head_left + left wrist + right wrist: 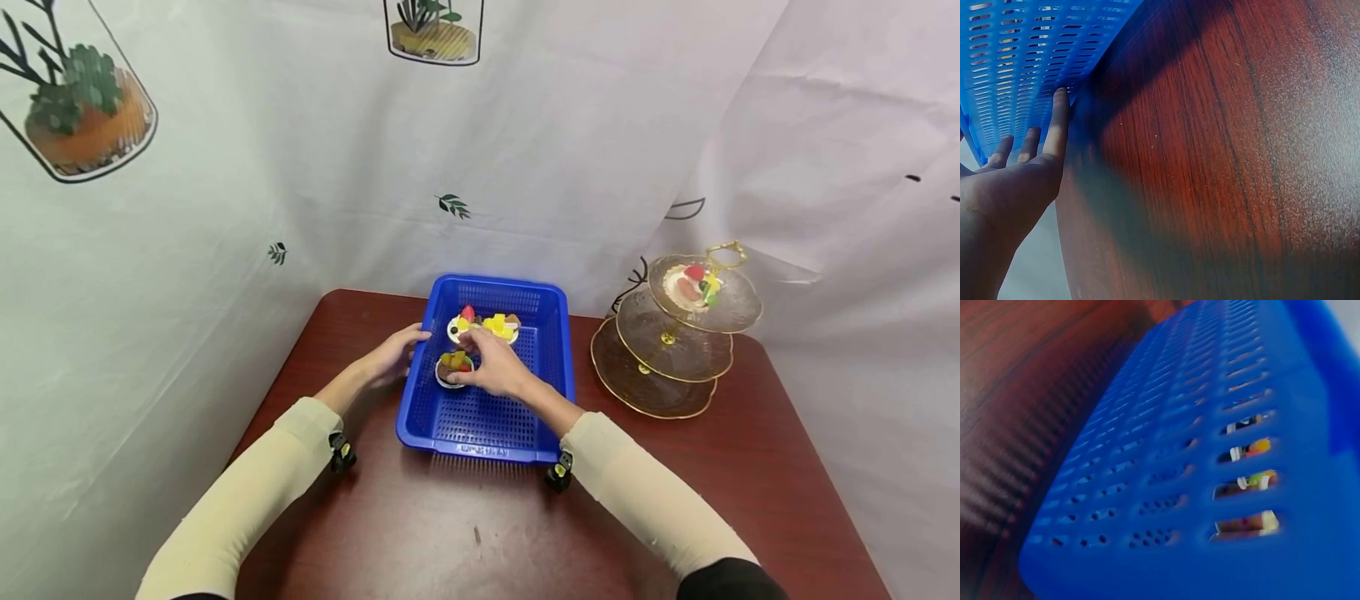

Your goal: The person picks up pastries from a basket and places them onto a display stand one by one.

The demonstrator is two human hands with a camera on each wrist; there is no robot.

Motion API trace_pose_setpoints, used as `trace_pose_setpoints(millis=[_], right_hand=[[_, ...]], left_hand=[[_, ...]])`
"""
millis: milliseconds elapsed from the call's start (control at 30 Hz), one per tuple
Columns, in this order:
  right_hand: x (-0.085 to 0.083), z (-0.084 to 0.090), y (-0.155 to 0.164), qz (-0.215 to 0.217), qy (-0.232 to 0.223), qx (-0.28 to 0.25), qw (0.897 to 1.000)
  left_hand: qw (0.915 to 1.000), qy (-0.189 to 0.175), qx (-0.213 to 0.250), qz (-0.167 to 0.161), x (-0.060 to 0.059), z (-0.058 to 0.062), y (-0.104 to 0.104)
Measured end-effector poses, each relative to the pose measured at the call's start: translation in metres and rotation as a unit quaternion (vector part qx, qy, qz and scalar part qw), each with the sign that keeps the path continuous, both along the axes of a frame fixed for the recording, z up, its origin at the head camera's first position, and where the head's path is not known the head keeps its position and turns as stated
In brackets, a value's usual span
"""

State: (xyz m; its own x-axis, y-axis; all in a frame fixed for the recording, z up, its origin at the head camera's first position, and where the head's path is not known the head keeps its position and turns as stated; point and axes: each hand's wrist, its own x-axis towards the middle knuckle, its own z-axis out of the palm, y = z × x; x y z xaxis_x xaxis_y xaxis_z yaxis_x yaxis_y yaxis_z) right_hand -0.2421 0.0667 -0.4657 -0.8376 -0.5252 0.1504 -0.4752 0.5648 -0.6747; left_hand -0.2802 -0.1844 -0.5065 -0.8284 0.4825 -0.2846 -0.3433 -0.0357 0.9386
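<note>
- A white curtain hangs behind the dark red tabletop [450, 533].
- The blue basket [551, 367] holds two small fruit cups, long axis running away from the person.
- Right hand [498, 371] grips the nearer cup [452, 367].
- Left hand [393, 354] lies flat-fingered against the basket's left wall; only its wrist view shows this.
- A tiered stand [675, 350] stands right of the basket.

Perforated plastic basket [487, 417], glossy wooden table [450, 533]

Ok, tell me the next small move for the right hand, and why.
Probably lift the small tart straight up out of the basket. The right hand is already on it inside the basket, the left hand steadies the basket's outer wall, and the tiered stand beside it carries only one tart.
</note>
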Motion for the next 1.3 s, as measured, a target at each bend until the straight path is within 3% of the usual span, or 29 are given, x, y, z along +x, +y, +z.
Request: trace_pose_setpoints(millis=[367, 1000, 1300], right_hand=[[-0.003, -0.014, -0.002, 0.005, 0.003, 0.038, 0.999], [-0.002, -0.025, -0.005, -0.017, -0.063, 0.063, 0.996], [-0.006, -0.027, -0.006, -0.002, -0.039, 0.087, 0.995]], left_hand=[[1.0, -0.005, -0.004, -0.002, -0.001, -0.001, 0.0], [0.9999, 0.001, -0.012, -0.004, 0.004, -0.001, -0.002], [1.0, 0.002, -0.001, -0.001, 0.001, -0.001, 0.0]])
